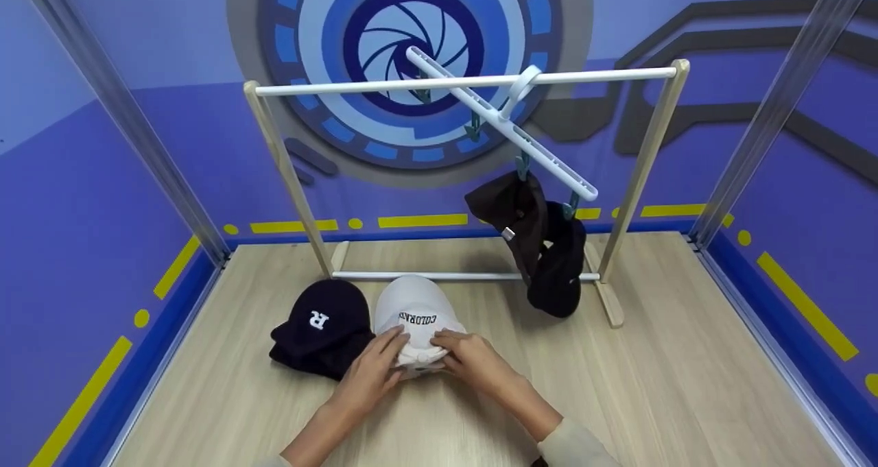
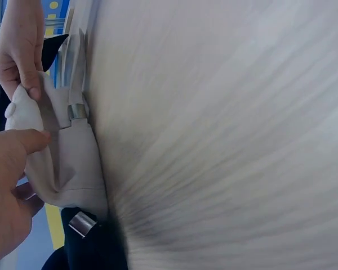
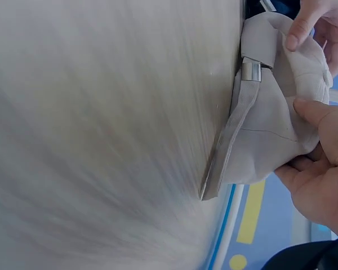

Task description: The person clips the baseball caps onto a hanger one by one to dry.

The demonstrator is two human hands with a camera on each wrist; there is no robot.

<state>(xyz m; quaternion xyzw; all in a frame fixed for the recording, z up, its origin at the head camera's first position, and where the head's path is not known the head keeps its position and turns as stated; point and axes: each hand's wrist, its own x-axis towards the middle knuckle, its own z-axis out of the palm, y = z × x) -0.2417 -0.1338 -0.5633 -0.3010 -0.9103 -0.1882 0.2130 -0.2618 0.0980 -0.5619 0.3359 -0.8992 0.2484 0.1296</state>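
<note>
A white baseball cap (image 1: 415, 295) with dark "COLORADO" lettering sits on the table, its crown pointing away from me. My left hand (image 1: 372, 366) grips its near left edge, and my right hand (image 1: 478, 361) grips the near right edge. Both thumbs press inside the folded-in crown while the fingers lie outside, as the left wrist view shows on the cap (image 2: 79, 163). A back strap with a metal buckle (image 3: 251, 71) faces the right wrist camera. Beside my left hand lies a navy cap (image 1: 329, 316) with a white "R", over more dark fabric.
Behind stands a rack with a white top bar (image 1: 309, 88) and wooden uprights (image 1: 645, 158). A white clip hanger (image 1: 542, 155) hangs slanted from it, with green clips holding a dark brown cap (image 1: 511, 210) and a black cap (image 1: 559, 282). Blue patterned walls enclose the table (image 1: 686, 385).
</note>
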